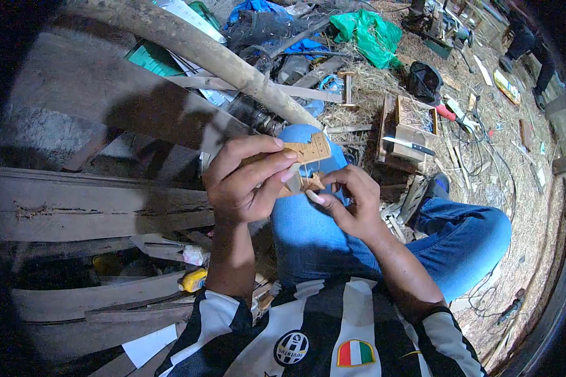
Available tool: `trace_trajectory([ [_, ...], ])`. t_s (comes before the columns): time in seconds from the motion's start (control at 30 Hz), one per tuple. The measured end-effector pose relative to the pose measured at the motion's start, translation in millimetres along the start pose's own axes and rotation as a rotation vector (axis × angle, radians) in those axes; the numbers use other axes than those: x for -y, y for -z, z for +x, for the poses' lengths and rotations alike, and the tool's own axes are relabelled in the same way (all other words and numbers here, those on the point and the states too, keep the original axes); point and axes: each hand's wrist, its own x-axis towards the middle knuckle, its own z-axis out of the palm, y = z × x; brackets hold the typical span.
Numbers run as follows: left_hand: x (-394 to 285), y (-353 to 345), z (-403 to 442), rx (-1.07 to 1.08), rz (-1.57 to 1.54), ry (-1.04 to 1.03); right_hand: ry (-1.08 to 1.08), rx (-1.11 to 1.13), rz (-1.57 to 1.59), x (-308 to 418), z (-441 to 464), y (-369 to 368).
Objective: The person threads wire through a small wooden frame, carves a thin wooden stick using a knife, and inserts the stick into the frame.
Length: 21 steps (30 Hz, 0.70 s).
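A small light-brown wooden piece [314,149] is held up over my bent knee. It has a flat upper part with a jagged edge, thin upright sticks under it and a lower wooden part. My left hand [248,179] grips its left side between thumb and fingers. At the lower right corner, my right hand [357,202] pinches near a pointed bit, with thumb and forefinger close together. Exactly what those right fingertips touch is partly hidden.
Wooden planks [100,204] with gaps lie on the left, below a long pole [201,47]. A knife [409,146] rests on a wooden box [415,119] to the right. A green plastic bag [370,36] and cords lie on the shavings. Another person's leg [541,63] shows far right.
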Motion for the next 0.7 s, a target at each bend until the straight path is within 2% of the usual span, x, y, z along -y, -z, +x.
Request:
trace_trajectory([
  [0.13, 5.6, 10.4, 2.9, 0.045, 0.002, -0.032, 0.148, 0.029, -0.135, -3.4, -11.2, 0.0],
  [0.4, 3.1, 13.6, 0.5, 0.036, -0.084, 0.049, 0.043, -0.061, -0.078, 5.5, -5.3, -18.6],
  [0.5, 4.7, 12.1, -0.2, 0.028, -0.101, 0.034, 0.079, -0.098, -0.056, 0.2, -2.2, -22.8],
  [0.57, 4.4, 11.7, 0.3, 0.020, -0.100, 0.022, 0.190, -0.165, -0.117, -4.6, -1.2, -27.4],
  [0.7, 2.5, 13.4, 1.6, 0.014, -0.086, 0.012, 0.207, -0.157, -0.163, -8.5, -6.3, -35.2],
])
